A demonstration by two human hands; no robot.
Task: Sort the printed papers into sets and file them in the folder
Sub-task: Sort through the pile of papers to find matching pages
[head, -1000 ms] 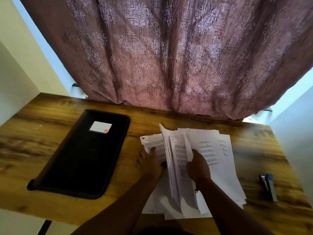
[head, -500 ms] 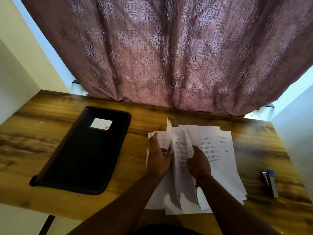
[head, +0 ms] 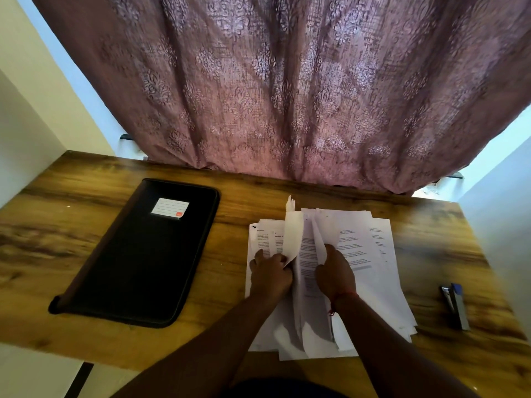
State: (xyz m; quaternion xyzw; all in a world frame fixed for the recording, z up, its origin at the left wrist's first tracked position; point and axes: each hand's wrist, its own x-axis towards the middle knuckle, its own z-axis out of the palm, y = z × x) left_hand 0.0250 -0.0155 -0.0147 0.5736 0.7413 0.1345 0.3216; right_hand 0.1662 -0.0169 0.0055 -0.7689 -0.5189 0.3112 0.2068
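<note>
Folder (head: 143, 254): closed, flat on the counter (head: 57, 239), left of the papers, awaiting sets.
Left hand (head: 270, 275): pinching a lifted sheet, likely to separate it.
Papers (head: 370, 268): loose fanned pile, the landmark here.
Right hand (head: 334, 272): curled round upturned sheets, holding the place.
Stapler (head: 455, 305): right of papers.

Print on the papers (head: 356, 254) and the folder's label (head: 170, 208) is too small to read.

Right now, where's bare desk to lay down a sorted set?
Free: the strip between the folder and the papers; the back edge below the curtain; the gap between papers and stapler. Crowded: mid-pile, where left hand and right hand work.
</note>
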